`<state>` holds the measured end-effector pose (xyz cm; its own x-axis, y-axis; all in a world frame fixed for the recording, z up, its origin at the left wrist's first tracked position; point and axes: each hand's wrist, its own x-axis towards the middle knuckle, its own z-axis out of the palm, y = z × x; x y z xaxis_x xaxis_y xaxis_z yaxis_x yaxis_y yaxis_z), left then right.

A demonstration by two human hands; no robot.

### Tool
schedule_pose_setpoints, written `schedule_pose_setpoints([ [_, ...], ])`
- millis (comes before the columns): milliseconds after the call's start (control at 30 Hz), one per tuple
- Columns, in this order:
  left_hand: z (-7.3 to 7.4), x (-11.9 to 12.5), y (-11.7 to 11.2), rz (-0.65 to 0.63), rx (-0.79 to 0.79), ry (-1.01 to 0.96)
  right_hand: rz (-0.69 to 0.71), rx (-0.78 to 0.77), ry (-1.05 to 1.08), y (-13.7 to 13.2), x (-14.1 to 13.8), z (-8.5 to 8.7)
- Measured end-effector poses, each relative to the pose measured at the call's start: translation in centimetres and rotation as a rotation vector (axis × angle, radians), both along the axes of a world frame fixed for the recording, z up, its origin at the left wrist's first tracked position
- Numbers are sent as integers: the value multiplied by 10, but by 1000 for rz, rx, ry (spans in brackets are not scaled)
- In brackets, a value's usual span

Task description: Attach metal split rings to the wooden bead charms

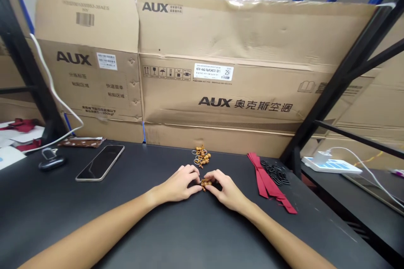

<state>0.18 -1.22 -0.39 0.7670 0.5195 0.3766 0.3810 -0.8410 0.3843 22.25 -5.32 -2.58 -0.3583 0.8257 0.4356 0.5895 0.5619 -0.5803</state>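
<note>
Close together over the dark tabletop (151, 227), both hands work at a small beaded charm (206, 183) of brown wooden-looking beads. My left hand (180, 184) has thumb and fingers pinched at the charm's left side, where a bit of its ring or cord shows. From the right, my right hand (226, 190) pinches the beads between thumb and fingers. Just beyond the hands lies a small pile of similar beaded charms (202, 157) with pale loops. Fingertips hide part of the held charm.
Red ribbon strips (268, 185) lie at the right beside black cords or loops (276, 172). A phone (100, 163), a black rounded gadget (52, 162) and a brown packet (81, 141) lie left. Cardboard panels (221, 42) stand behind; a power strip (331, 164) sits far right.
</note>
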Motion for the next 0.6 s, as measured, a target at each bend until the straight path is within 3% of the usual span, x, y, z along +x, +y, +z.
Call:
schedule_pose_setpoints([
  [133,0,1,0,-18,12,-1,22,-3,-12,-3,-3,2],
  [333,-4,-1,3,-28,36,-16,-84,33,-48,3,3,0],
  [600,-3,0,4,-26,41,-24,-94,45,-47,2,1,-2],
])
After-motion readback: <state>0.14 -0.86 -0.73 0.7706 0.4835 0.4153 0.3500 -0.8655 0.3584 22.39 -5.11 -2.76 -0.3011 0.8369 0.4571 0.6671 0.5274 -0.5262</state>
